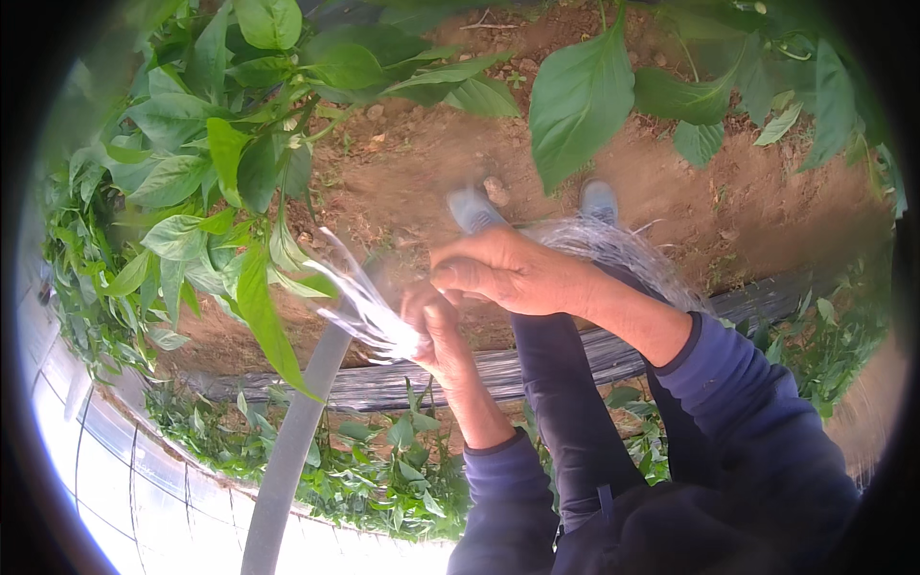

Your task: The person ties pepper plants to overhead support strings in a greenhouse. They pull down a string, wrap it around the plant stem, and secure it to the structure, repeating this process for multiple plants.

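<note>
My left hand (442,334) is closed around one end of a bundle of white plastic twine (381,323), whose loose ends fan out towards the pepper-like plant's leaves (262,309). Just above and to the right, my right hand (503,269) is bent with its thumb and fingers pinched together, close to the left fingertips. Whether strands lie between the right fingers cannot be told. More of the clear-white strands (611,241) hang behind my right wrist and spread to the right.
A grey metal pole (298,438) slants up beside my left hand. Leafy green plants (172,115) crowd the left and top, and large leaves (582,100) hang ahead. Brown soil (402,165) lies around my shoes (471,208). Dark plastic mulch film (489,374) runs across behind my legs.
</note>
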Tool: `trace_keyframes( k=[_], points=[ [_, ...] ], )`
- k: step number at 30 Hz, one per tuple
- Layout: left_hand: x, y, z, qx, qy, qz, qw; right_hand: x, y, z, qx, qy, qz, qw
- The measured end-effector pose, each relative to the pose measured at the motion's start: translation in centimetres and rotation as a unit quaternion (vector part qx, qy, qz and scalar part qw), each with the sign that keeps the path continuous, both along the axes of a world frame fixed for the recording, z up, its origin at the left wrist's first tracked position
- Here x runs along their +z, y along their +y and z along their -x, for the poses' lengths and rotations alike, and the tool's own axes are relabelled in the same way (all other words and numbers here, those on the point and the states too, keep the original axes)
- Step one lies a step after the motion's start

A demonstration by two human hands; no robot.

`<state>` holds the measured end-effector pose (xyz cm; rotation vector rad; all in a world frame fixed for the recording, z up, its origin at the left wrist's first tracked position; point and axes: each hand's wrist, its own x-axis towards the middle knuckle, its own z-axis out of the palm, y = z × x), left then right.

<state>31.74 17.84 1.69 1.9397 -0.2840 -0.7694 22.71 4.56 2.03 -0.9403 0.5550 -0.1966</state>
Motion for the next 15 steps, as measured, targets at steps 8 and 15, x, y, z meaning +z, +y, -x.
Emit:
trace_keyframes(
  k=[8,15],
  points=[
    [-1.8,-8.4,-2.9,0.086,-0.135,0.111,0.981,-2.8,0.3,-6.7,-0.223,-0.106,-0.158,0.956],
    [-1.5,-12.9,-6.7,0.087,-0.146,0.059,0.984,-4.1,-1.3,-9.3,-0.264,-0.22,-0.364,0.866]
  ],
)
